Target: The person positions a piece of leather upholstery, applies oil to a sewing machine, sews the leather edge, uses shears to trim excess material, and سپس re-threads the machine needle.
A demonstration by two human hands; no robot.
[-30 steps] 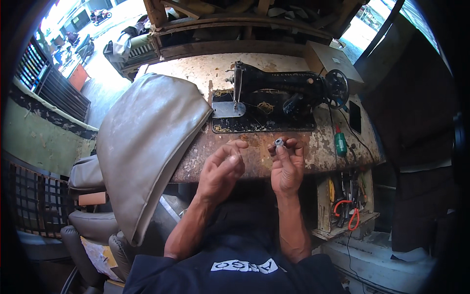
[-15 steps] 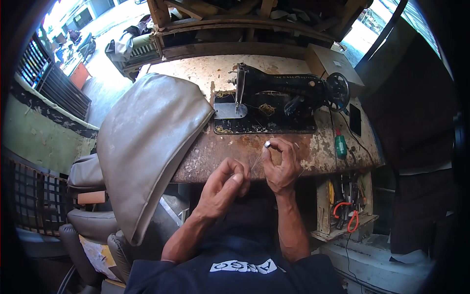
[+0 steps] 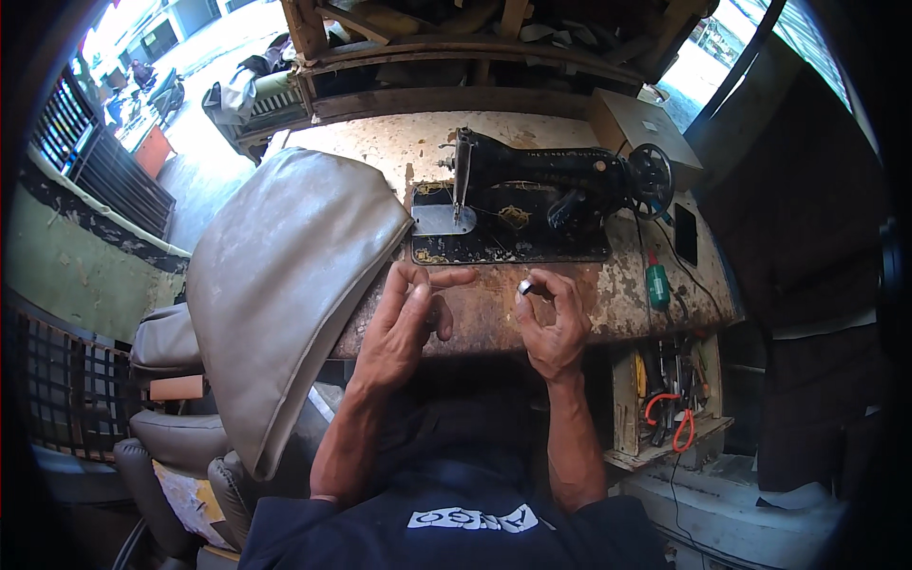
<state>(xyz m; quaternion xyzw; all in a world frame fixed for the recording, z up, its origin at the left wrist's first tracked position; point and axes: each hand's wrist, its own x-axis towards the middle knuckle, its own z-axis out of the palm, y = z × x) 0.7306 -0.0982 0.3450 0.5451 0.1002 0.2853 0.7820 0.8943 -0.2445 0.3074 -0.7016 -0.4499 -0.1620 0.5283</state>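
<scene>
My right hand (image 3: 554,323) pinches a small metal bobbin (image 3: 525,286) between thumb and fingers over the worn table's front edge (image 3: 494,318). My left hand (image 3: 404,318) hovers beside it with fingers partly spread, pinching what looks like a thin thread that runs toward the bobbin. Both hands are just in front of the black sewing machine (image 3: 541,190), whose needle plate (image 3: 439,220) is beyond my left hand. A grey padded seat cushion (image 3: 285,275) lies over the table's left end, next to my left hand.
A green bottle (image 3: 657,285) stands on the table at the right. Orange-handled scissors (image 3: 670,418) hang in a side rack below the table. A cardboard box (image 3: 641,128) sits behind the machine. Grey seat parts (image 3: 171,446) are stacked at the lower left.
Both hands rose back over the table edge. My left hand opened its fingers and moved away from the right, which now holds the bobbin lower and further left.
</scene>
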